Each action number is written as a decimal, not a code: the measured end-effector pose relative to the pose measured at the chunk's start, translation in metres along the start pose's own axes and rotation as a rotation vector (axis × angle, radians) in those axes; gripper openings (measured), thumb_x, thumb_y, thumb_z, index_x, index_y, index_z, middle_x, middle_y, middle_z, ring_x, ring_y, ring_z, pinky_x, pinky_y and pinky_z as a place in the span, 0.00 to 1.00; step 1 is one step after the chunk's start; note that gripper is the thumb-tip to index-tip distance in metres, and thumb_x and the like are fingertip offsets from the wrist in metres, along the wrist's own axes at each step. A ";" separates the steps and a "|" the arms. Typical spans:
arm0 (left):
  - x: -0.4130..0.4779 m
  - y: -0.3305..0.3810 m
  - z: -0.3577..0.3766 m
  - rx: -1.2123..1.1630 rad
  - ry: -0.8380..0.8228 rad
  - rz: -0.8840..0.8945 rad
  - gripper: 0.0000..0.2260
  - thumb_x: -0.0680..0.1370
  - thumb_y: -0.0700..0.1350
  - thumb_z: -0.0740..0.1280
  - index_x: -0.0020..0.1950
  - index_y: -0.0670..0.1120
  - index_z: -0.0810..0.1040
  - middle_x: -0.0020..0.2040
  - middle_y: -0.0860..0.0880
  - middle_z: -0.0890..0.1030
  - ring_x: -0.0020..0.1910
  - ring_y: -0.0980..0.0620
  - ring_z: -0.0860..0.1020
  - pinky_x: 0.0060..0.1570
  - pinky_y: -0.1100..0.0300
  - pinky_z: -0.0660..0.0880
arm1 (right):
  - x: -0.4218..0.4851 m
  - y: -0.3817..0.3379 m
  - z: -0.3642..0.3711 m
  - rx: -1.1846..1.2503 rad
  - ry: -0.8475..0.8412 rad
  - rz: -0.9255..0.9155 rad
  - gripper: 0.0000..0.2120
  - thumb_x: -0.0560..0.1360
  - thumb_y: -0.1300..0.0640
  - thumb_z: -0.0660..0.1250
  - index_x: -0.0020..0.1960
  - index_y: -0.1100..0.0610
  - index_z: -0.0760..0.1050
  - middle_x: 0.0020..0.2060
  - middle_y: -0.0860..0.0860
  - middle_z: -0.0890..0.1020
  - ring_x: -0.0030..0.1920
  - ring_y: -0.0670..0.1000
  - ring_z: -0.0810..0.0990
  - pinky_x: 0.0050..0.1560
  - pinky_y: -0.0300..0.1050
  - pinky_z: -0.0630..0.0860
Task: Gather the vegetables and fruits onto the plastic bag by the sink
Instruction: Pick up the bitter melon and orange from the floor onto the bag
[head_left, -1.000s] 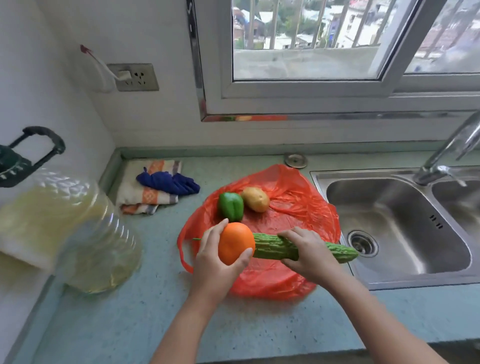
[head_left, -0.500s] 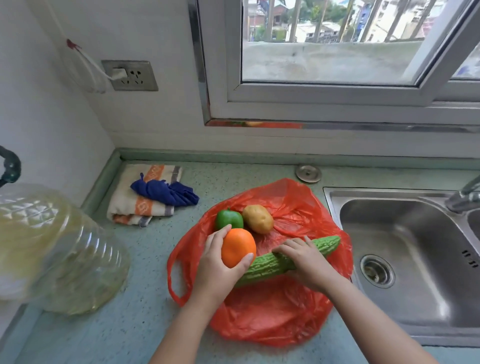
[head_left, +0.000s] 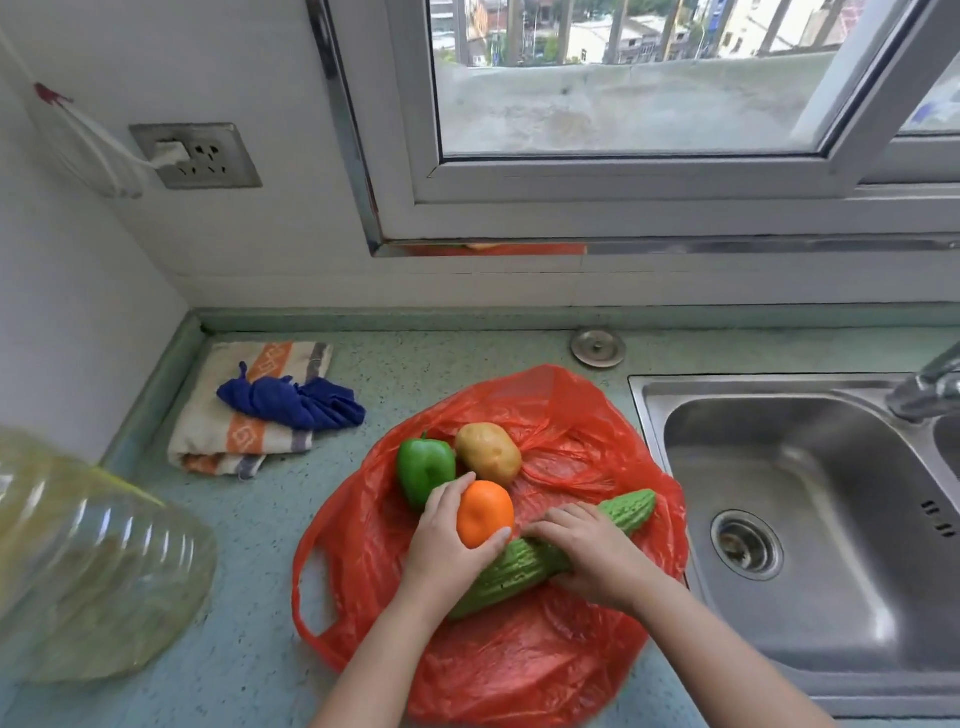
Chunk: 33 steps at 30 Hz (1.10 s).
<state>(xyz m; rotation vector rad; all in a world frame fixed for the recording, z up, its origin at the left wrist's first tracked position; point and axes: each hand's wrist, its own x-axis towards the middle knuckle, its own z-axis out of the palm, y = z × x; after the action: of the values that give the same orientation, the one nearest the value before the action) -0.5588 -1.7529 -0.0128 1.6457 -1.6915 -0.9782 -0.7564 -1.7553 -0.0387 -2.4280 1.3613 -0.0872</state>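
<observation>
A red plastic bag (head_left: 550, 654) lies spread on the green counter, left of the sink (head_left: 810, 499). On it sit a green bell pepper (head_left: 423, 467) and a brown potato (head_left: 488, 452), side by side. My left hand (head_left: 447, 545) grips an orange (head_left: 484, 513) just in front of them, low over the bag. My right hand (head_left: 592, 556) holds a green bitter gourd (head_left: 626, 512) that lies slanted across the bag, its tip pointing to the sink. The gourd's near end is hidden under my left hand.
A folded striped towel (head_left: 244, 431) with a blue cloth (head_left: 293, 402) on it lies at the back left. A big clear oil jug (head_left: 88, 566) stands at the left edge. A round metal cap (head_left: 597, 348) sits behind the bag. The tap (head_left: 930, 384) rises at the right.
Both hands came down onto the bag. The gourd swung from level to slanted and now rests on the plastic. The orange moved closer to the pepper and potato.
</observation>
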 end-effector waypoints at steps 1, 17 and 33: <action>0.001 -0.001 0.002 0.002 -0.009 -0.004 0.31 0.68 0.52 0.74 0.67 0.52 0.66 0.59 0.56 0.67 0.59 0.57 0.68 0.56 0.66 0.63 | -0.001 0.000 0.000 0.015 0.002 0.011 0.29 0.62 0.56 0.71 0.63 0.51 0.70 0.55 0.51 0.77 0.57 0.55 0.73 0.61 0.54 0.66; 0.017 -0.014 0.014 0.175 -0.084 0.072 0.36 0.69 0.53 0.72 0.71 0.46 0.60 0.68 0.50 0.64 0.67 0.53 0.62 0.65 0.62 0.59 | -0.017 0.004 -0.005 0.141 0.089 0.179 0.23 0.69 0.52 0.69 0.62 0.50 0.70 0.59 0.48 0.73 0.62 0.50 0.68 0.67 0.48 0.53; 0.014 -0.019 0.013 0.237 -0.044 0.141 0.30 0.70 0.50 0.72 0.69 0.46 0.66 0.69 0.49 0.64 0.67 0.52 0.64 0.61 0.64 0.61 | -0.018 -0.004 -0.008 0.161 0.082 0.233 0.22 0.70 0.51 0.68 0.63 0.50 0.69 0.61 0.47 0.72 0.65 0.48 0.65 0.70 0.52 0.48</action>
<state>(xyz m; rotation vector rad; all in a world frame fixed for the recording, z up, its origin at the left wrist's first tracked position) -0.5596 -1.7647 -0.0371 1.6335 -1.9878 -0.7757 -0.7644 -1.7405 -0.0276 -2.1410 1.5975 -0.2302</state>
